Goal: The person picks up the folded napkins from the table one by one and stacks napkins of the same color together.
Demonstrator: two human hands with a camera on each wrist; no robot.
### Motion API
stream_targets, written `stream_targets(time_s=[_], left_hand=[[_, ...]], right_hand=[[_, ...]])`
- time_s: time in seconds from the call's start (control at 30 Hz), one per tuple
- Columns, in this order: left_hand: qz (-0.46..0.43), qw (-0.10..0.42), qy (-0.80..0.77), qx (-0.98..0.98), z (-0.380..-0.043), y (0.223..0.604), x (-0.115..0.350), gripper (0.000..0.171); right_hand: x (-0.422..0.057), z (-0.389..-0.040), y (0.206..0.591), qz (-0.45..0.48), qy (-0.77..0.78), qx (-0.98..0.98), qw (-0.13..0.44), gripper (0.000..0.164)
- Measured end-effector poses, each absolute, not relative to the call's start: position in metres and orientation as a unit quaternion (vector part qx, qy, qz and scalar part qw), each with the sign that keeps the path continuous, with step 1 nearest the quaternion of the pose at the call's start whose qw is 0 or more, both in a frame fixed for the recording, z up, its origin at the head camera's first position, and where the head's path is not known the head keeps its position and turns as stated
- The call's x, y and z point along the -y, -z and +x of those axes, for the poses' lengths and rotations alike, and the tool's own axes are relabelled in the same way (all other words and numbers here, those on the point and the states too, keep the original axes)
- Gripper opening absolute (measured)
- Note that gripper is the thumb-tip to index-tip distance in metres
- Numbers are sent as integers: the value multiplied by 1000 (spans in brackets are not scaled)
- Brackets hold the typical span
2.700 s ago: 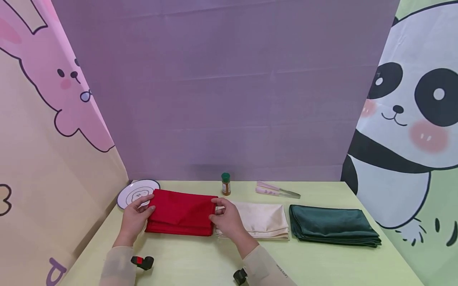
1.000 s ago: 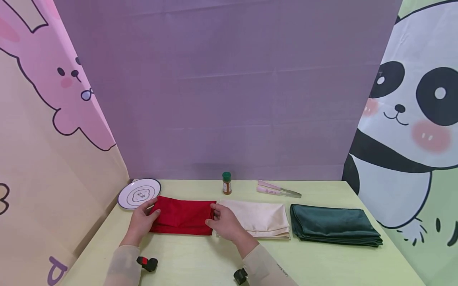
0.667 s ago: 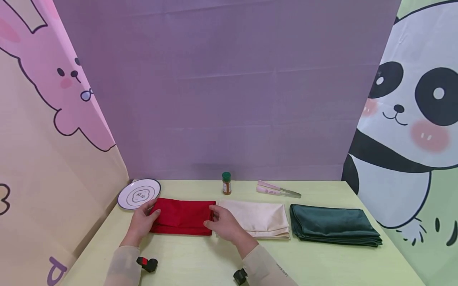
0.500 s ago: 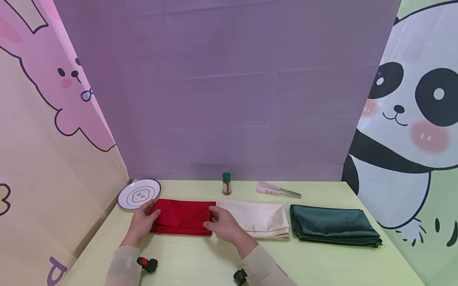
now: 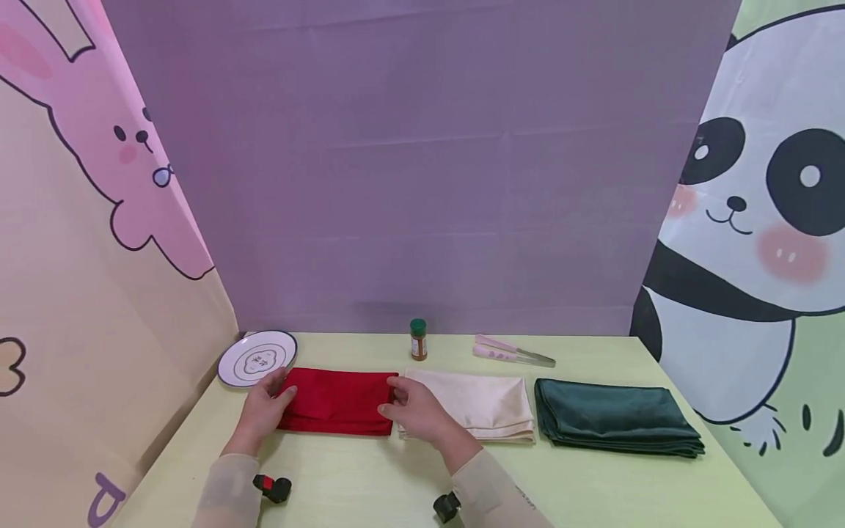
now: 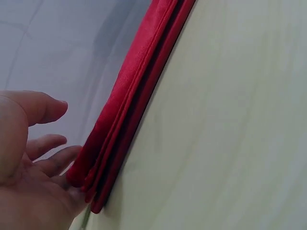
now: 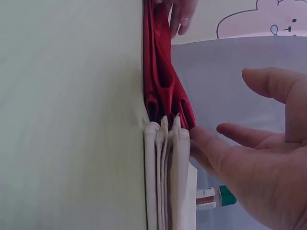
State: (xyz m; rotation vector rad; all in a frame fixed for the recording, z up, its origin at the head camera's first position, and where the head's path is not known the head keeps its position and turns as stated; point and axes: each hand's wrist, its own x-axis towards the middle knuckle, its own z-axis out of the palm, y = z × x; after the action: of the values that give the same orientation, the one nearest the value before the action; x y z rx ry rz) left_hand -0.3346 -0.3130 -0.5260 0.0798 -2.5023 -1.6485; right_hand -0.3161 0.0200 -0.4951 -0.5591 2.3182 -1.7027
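A folded red cloth [image 5: 337, 400] lies on the table at the left of a row of cloths. My left hand [image 5: 262, 407] is at its left end; in the left wrist view the thumb stands off the cloth and the other fingers [image 6: 62, 160] are against its edge. My right hand [image 5: 422, 411] is at the opposite end, by the seam with a folded cream cloth [image 5: 491, 403]. In the right wrist view its thumb [image 7: 268, 82] is spread away and fingertips touch the cloth edges where red meets cream. Neither hand pinches anything.
A folded dark green cloth [image 5: 614, 416] lies at the right. Behind the row are a white plate [image 5: 234, 367] with a dark rim, a green-capped spice jar [image 5: 419, 341] and pink-handled tongs [image 5: 508, 352]. A purple backdrop [image 5: 422, 183] rises behind the table.
The red cloth, earlier held up and tilted between both hands, has come down flat on the table. The left hand has shifted right and lower. Over the last half second, hardly anything moves.
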Motion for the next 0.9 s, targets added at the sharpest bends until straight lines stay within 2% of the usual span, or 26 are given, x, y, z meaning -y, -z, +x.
stream_targets(time_s=[0.13,0.37,0.6,0.9], left_hand=[[10,90,529,844,-331,519,308,60],[-13,123,483,867,-329,515,305,60],[-24,188,455,870,-319,506,291,53],[-88,222,405,882,-309,497,275,56]], right_hand=[[-23,-318,492,-187,575,-791,97,61],[-35,-323,484,-197,557,-807,30,43],[-57,-313,474,-224,516,-826,-18,44],[-98,-308,470,-206,419,-881,-84,46]])
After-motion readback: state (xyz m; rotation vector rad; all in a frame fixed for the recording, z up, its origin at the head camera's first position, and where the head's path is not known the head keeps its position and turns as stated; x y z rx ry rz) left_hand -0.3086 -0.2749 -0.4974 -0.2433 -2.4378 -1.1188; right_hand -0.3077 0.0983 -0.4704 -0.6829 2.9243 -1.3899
